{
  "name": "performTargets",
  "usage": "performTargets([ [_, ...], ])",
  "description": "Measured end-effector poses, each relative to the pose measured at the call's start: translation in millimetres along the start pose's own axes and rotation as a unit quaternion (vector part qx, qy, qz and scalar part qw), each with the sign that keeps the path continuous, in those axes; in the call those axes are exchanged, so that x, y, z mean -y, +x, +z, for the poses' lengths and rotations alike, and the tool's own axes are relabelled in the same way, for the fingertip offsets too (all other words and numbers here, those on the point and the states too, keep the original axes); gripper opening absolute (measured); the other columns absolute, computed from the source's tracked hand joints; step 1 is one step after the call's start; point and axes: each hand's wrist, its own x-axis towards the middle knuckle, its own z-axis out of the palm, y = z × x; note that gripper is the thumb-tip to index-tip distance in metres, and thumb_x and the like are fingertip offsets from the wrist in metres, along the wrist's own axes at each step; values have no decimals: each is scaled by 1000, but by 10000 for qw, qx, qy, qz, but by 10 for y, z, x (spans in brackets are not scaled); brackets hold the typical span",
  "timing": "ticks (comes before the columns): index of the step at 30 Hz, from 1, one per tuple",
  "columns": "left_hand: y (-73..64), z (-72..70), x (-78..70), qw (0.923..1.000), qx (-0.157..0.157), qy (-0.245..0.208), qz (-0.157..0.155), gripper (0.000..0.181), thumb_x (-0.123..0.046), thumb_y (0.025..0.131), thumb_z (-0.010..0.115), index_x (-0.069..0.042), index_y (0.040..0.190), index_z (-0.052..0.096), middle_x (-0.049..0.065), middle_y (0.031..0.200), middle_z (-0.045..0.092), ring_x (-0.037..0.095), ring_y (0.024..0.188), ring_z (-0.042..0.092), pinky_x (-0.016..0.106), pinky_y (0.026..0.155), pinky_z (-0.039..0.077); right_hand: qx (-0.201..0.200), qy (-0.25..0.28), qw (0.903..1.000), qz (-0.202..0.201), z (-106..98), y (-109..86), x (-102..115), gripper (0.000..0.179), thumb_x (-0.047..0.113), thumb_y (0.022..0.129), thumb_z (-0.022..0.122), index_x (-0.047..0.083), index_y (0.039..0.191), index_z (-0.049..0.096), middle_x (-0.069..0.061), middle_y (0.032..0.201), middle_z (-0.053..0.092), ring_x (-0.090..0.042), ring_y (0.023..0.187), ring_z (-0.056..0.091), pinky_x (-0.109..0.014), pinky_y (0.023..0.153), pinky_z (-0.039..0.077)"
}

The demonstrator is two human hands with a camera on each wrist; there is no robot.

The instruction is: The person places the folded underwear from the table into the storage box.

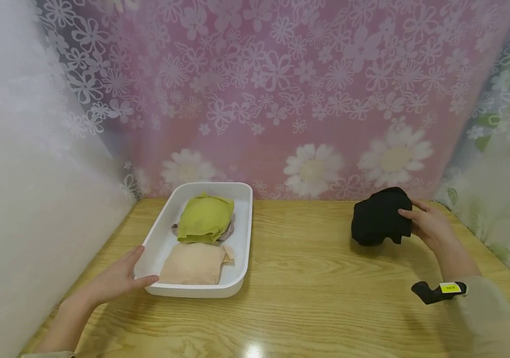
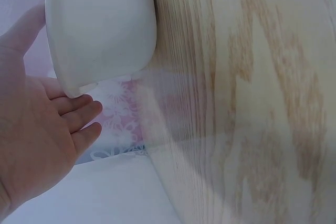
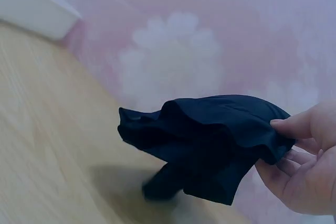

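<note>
My right hand [image 1: 434, 226] pinches a crumpled black cloth [image 1: 380, 216] between thumb and fingers at its right end. In the right wrist view the black cloth [image 3: 210, 140] droops in loose folds over the wooden table, its shadow beneath. On the left, my left hand [image 1: 118, 276] holds the near left corner of a white tray [image 1: 249, 233], thumb along the near rim and fingers at the left side. Inside the tray lie a yellow-green folded cloth [image 1: 206, 219] and, nearer me, a beige folded cloth [image 1: 192, 263]. A greyish cloth [image 1: 228, 231] peeks out beneath the green one.
The wooden table [image 1: 299, 288] extends between the tray and the black cloth. Behind it hangs a pink flowered curtain [image 1: 255, 124], with pale sheets at both sides. A black strap with a yellow label [image 1: 449, 288] is on the right wrist.
</note>
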Motion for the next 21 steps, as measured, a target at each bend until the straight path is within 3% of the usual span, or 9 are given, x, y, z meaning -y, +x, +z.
performTargets([
  [7, 4, -4, 19, 10000, 11, 1, -23, 96, -47, 83, 63, 20, 137, 20, 42, 138, 21, 56, 125, 23, 64, 97, 26, 437, -123, 9979, -459, 482, -64, 332, 84, 22, 92, 58, 11, 149, -2, -24, 152, -1, 3, 84, 59, -17, 75, 49],
  [16, -3, 6, 20, 10000, 24, 49, -73, 97, -49, 83, 63, 19, 137, 20, 41, 139, 21, 55, 126, 23, 64, 97, 25, 978, 31, 9925, -728, 1350, -55, 653, 73, 16, 94, 55, 11, 150, 10, -20, 142, 26, -10, 92, 59, -23, 78, 50],
  [21, -1, 4, 6, 9999, 73, -26, -69, 96, -47, 84, 63, 19, 138, 19, 42, 139, 20, 55, 125, 25, 64, 97, 26, 1364, 193, 9865, -883, 1874, -6, 726, 63, 9, 96, 50, 9, 149, 17, -24, 140, 32, -14, 89, 61, -26, 75, 51],
])
